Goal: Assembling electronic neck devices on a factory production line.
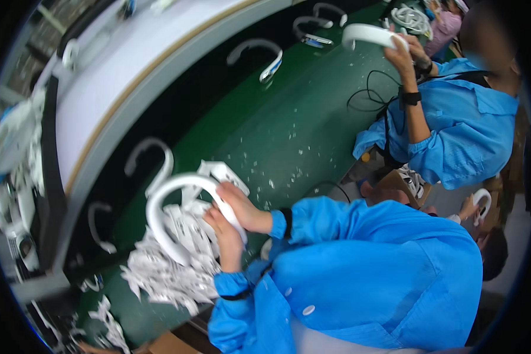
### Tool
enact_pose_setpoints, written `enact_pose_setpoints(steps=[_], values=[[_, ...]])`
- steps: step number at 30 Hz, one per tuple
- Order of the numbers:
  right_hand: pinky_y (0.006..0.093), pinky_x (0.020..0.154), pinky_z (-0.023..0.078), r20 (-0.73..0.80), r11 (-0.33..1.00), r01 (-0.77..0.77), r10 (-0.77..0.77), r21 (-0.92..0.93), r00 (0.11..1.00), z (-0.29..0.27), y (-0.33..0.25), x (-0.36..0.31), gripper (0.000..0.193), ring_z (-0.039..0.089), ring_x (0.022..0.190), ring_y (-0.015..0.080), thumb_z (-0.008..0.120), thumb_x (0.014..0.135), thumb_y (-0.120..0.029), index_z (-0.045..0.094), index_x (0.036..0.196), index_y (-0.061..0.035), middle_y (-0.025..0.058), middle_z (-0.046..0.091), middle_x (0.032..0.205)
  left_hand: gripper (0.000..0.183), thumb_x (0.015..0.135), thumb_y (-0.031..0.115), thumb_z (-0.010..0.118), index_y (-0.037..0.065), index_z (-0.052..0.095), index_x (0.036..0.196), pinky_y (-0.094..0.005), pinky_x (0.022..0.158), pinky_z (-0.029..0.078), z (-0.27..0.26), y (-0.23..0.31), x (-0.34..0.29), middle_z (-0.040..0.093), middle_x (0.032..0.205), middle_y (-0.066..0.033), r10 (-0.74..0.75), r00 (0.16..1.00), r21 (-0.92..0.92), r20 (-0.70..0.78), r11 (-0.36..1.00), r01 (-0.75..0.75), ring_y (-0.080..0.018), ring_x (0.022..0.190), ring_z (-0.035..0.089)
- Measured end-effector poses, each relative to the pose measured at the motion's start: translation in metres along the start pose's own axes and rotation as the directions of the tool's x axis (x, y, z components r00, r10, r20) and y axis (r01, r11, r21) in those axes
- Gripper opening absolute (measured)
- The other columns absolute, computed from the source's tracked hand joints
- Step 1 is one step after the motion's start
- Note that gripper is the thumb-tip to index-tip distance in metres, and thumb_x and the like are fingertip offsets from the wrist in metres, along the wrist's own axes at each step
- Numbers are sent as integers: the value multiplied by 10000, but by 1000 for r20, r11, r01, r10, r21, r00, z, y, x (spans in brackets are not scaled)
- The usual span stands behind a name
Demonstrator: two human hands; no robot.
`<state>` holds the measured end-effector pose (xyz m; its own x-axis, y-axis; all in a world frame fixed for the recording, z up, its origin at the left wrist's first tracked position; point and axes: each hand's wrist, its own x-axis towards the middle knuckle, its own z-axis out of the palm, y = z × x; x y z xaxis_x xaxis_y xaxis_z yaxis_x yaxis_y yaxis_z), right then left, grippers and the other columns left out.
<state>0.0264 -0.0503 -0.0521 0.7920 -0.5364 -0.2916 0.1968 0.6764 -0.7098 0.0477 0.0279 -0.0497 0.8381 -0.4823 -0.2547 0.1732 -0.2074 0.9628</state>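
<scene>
Both my hands grip one end of a white curved plastic band (159,203), shaped like a headphone headband, which arcs up and to the left. My right hand (246,207) is closed over the band from above, with a black wrist strap at its blue sleeve. Just below it, my left hand (226,239) holds the same end. Under the band lies a heap of white plastic trimmings (165,274) on the green belt (265,130).
Several more white bands lie along the belt (150,159) (259,53) (100,227). A co-worker in a blue coat (466,135) at the upper right lifts another band (369,34). Black cables (369,94) and white flakes are scattered on the belt. A white panel (130,59) runs beyond.
</scene>
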Motion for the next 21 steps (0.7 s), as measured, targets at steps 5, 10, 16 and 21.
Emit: enact_pose_setpoints(steps=[5, 10, 16, 21], values=[[323, 565, 483, -288, 983, -159, 179, 92, 941, -56, -27, 37, 475, 553, 641, 168, 628, 728, -128, 386, 1122, -23, 103, 538, 830, 490, 959, 437, 181, 170, 259, 1363, -352, 680, 486, -17, 24, 18, 263, 1301, -153, -328, 935, 160, 136, 938, 306, -283, 881, 564], [354, 521, 456, -348, 901, 124, 32, 417, 937, -120, -43, 176, 285, 517, 608, 197, 580, 729, -100, 435, 970, -60, 82, 489, 763, 687, 876, 644, 240, 129, 296, 1327, -332, 647, 471, -65, 28, 22, 387, 1240, -151, -309, 950, 82, 48, 949, 305, -271, 820, 610], [414, 650, 490, -390, 799, -394, 220, -454, 894, -192, -99, 282, 535, 578, 814, 258, 530, 801, -445, 502, 1126, -20, 159, 586, 965, 632, 897, 583, 303, 91, 306, 1294, -322, 678, 475, -65, 6, 19, 419, 1178, -147, -429, 896, 6, 118, 902, 431, -283, 860, 607], [413, 646, 505, -393, 475, -125, -523, -871, 756, -276, -152, 301, 258, 622, 739, 292, 512, 763, -177, 571, 971, -36, 178, 618, 811, 529, 891, 496, 352, 78, 379, 1215, -304, 643, 461, -87, -11, 20, 507, 1068, -136, -493, 869, 60, 43, 870, 490, -269, 843, 605]])
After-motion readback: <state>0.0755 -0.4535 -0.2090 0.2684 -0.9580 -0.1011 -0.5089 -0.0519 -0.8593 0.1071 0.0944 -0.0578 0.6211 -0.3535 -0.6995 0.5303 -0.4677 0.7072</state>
